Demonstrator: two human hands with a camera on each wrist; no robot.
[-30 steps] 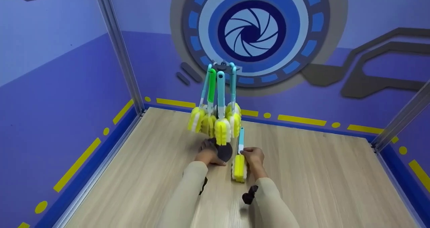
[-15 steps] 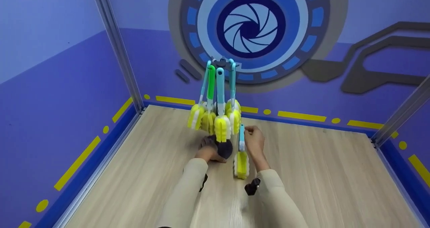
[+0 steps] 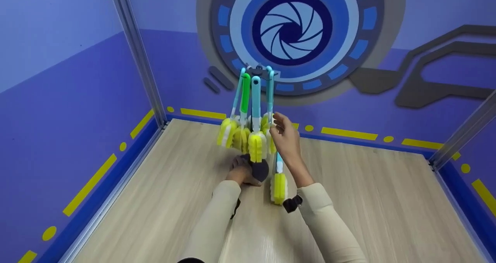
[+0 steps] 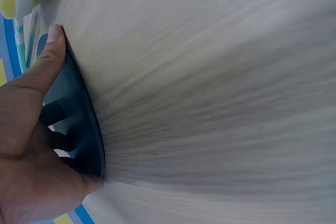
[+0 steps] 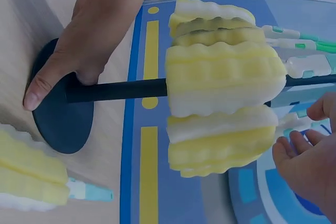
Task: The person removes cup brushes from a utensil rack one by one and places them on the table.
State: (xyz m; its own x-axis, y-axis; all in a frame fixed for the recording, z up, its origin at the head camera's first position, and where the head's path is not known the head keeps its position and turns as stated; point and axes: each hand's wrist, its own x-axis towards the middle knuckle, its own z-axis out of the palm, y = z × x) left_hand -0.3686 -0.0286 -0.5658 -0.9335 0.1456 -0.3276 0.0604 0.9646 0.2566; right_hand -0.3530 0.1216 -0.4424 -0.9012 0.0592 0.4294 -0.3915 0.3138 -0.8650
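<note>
My left hand holds the round black base of a stand, its thumb along the rim in the left wrist view. Several sponge brushes with yellow-and-white heads hang around the post; one has a green handle, another in front a light-blue handle. My right hand is raised at the right side of the stand. Its thumb and fingers are apart, close to the handle of a hanging brush in the right wrist view. A separate brush lies on the table right of the base, its handle top hidden by the right hand.
The wooden table is bounded by blue-purple panels at left, back and right. Metal corner posts stand at the back corners. A black wrist camera sits under the right sleeve.
My right hand has let go of the loose brush on the table and moved up and forward to the hanging brushes. The left hand stays on the base.
</note>
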